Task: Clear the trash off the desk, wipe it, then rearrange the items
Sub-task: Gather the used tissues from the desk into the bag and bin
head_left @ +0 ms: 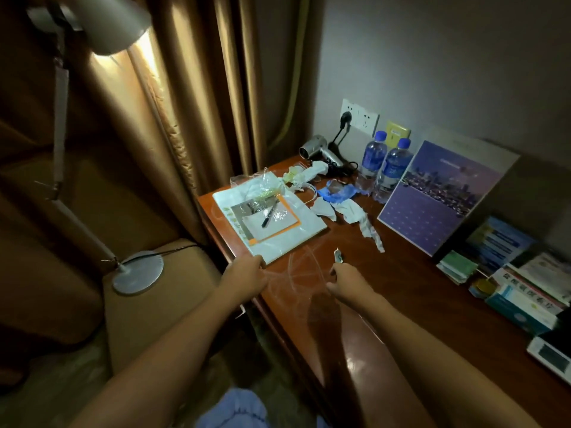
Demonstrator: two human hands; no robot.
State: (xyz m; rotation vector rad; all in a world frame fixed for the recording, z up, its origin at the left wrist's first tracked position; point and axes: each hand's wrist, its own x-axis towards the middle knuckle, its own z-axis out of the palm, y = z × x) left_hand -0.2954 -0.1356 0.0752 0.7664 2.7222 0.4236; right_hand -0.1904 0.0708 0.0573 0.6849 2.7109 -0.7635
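A brown wooden desk [417, 291] carries scattered trash. Crumpled white tissues [352, 211] and a blue glove [335, 193] lie near the middle, with more tissue and wrappers [306, 174] behind. A white pad [272, 223] at the desk's left end holds a black pen [269, 215] and clear plastic film [262, 183]. My left hand [247, 274] grips the pad's near corner at the desk edge. My right hand [344, 278] pinches a small scrap [338, 256] just above the desk. A clear plastic sheet [296, 273] lies between both hands.
Two water bottles [383, 163], a hair dryer [318, 149] and a leaning purple brochure [438, 196] stand at the back. Leaflets and boxes [522, 282] crowd the right side beside a white device [550, 356]. A desk lamp [137, 271] stands on a low cabinet at left.
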